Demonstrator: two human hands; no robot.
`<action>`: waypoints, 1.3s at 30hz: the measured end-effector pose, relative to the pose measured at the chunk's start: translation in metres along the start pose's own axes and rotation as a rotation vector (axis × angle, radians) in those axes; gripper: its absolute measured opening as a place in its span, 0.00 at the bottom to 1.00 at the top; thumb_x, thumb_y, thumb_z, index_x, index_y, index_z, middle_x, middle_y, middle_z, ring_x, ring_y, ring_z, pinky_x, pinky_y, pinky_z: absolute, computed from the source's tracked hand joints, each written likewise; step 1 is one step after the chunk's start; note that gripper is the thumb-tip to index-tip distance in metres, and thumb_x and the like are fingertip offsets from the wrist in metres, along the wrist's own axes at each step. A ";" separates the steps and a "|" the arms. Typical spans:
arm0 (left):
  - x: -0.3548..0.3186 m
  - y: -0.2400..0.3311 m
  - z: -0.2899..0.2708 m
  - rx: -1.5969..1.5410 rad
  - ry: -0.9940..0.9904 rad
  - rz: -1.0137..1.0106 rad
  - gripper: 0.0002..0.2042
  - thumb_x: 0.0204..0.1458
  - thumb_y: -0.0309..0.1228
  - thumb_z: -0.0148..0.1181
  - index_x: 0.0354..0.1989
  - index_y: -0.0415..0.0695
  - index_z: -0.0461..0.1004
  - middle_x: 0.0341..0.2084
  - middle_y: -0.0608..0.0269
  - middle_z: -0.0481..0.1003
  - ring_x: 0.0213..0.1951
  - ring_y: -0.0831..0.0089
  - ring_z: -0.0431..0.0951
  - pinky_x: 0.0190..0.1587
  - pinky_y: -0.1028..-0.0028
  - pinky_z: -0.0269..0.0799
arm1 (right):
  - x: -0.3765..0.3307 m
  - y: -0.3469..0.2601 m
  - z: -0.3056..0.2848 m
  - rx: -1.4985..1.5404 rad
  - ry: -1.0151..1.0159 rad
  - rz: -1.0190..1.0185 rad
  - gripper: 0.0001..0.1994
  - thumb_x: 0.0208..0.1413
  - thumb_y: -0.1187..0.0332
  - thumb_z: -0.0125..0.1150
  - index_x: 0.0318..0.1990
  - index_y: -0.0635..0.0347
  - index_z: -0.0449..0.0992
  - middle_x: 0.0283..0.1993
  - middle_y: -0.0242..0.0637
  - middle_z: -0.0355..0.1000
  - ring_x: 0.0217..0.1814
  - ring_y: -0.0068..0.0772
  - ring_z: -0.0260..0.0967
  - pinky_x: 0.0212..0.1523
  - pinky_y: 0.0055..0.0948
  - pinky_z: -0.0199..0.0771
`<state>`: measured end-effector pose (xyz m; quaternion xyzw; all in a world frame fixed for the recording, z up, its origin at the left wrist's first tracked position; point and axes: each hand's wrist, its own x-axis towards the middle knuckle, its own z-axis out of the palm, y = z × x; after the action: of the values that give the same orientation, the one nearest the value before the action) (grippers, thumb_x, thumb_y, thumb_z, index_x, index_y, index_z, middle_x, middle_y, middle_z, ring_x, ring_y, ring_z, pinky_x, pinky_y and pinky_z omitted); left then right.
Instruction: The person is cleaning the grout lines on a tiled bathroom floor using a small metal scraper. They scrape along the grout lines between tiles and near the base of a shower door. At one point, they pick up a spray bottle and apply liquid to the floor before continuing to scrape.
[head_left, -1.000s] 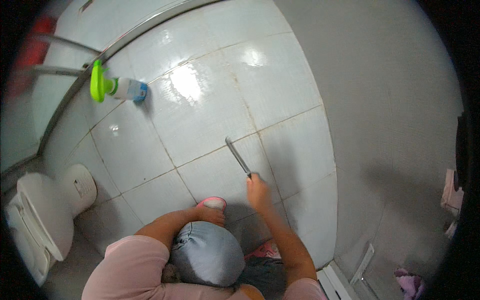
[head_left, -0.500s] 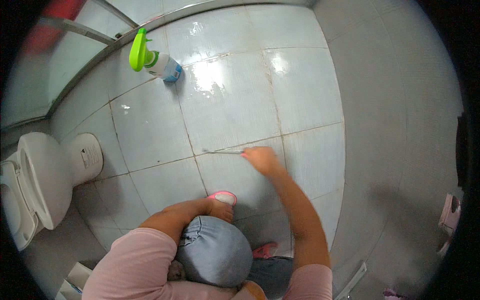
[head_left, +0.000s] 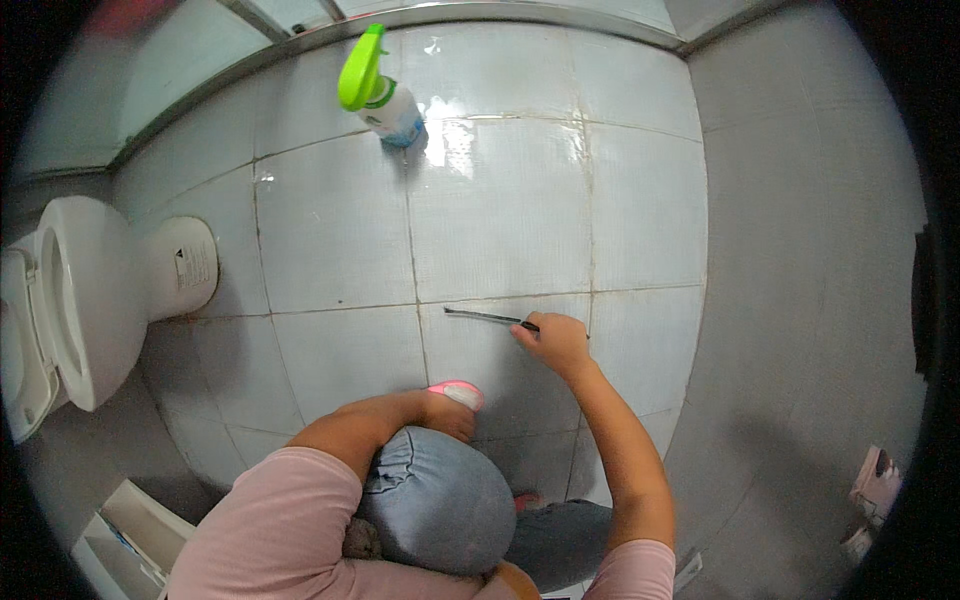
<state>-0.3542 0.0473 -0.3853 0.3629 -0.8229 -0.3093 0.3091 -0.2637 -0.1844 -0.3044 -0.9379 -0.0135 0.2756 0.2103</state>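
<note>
My right hand [head_left: 556,342] grips the dark handle of a thin rod-like tool [head_left: 484,317]. The tool's small bent tip points left, close to a grout line between the pale floor tiles [head_left: 500,230]. I cannot tell from here whether the tip touches the floor. My left arm wraps round my raised knee in blue jeans [head_left: 440,505]. The left hand [head_left: 449,416] hangs in front of the shin, above a pink slipper [head_left: 457,389] on my foot, and its fingers are not clear. Several grout lines look brownish.
A spray bottle with a green head [head_left: 380,92] stands on wet, shiny tiles ahead. To the left is a white toilet [head_left: 95,300], with a white bin-like box [head_left: 150,520] nearer me. A metal-edged threshold [head_left: 500,14] runs along the far side, a grey wall [head_left: 800,260] along the right.
My view has shifted, so the bottle and toilet sit differently in the picture. My right hand has moved slightly and its tool now lies at a different slant, tip just below the grout line.
</note>
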 end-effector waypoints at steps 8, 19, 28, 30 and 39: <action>-0.005 0.002 0.007 -0.051 0.081 -0.029 0.09 0.44 0.35 0.48 0.23 0.42 0.69 0.25 0.58 0.70 0.34 0.62 0.70 0.39 0.66 0.63 | 0.043 -0.044 0.040 -0.053 0.025 -0.025 0.23 0.46 0.45 0.47 0.20 0.56 0.73 0.19 0.41 0.69 0.22 0.43 0.68 0.24 0.39 0.65; -0.007 -0.003 0.004 -0.072 0.108 0.001 0.10 0.45 0.33 0.46 0.21 0.39 0.66 0.21 0.53 0.67 0.28 0.58 0.69 0.33 0.63 0.64 | 0.047 -0.039 0.012 -0.123 -0.075 0.038 0.22 0.47 0.45 0.47 0.24 0.55 0.75 0.19 0.39 0.70 0.23 0.42 0.69 0.25 0.38 0.66; -0.010 -0.005 0.008 -0.129 0.195 0.040 0.10 0.46 0.33 0.46 0.23 0.38 0.66 0.22 0.54 0.67 0.29 0.58 0.69 0.32 0.63 0.64 | 0.051 -0.044 0.009 -0.070 -0.137 0.081 0.22 0.46 0.46 0.47 0.21 0.56 0.75 0.20 0.41 0.70 0.23 0.44 0.68 0.25 0.39 0.66; -0.011 -0.006 0.009 -0.125 0.221 0.034 0.10 0.45 0.33 0.46 0.24 0.38 0.67 0.23 0.54 0.68 0.29 0.59 0.69 0.33 0.64 0.64 | 0.059 -0.060 0.026 -0.084 -0.043 0.001 0.22 0.45 0.45 0.48 0.21 0.55 0.75 0.20 0.40 0.71 0.23 0.44 0.69 0.25 0.39 0.66; -0.007 -0.002 -0.002 -0.094 0.125 -0.005 0.09 0.44 0.33 0.49 0.23 0.39 0.70 0.25 0.55 0.70 0.32 0.60 0.70 0.37 0.64 0.65 | 0.048 -0.048 0.017 -0.094 -0.174 0.092 0.23 0.46 0.45 0.47 0.22 0.57 0.74 0.19 0.41 0.70 0.23 0.43 0.68 0.25 0.39 0.65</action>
<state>-0.3483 0.0507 -0.3875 0.3686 -0.7857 -0.3252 0.3756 -0.2277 -0.1269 -0.3225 -0.9190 -0.0014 0.3642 0.1511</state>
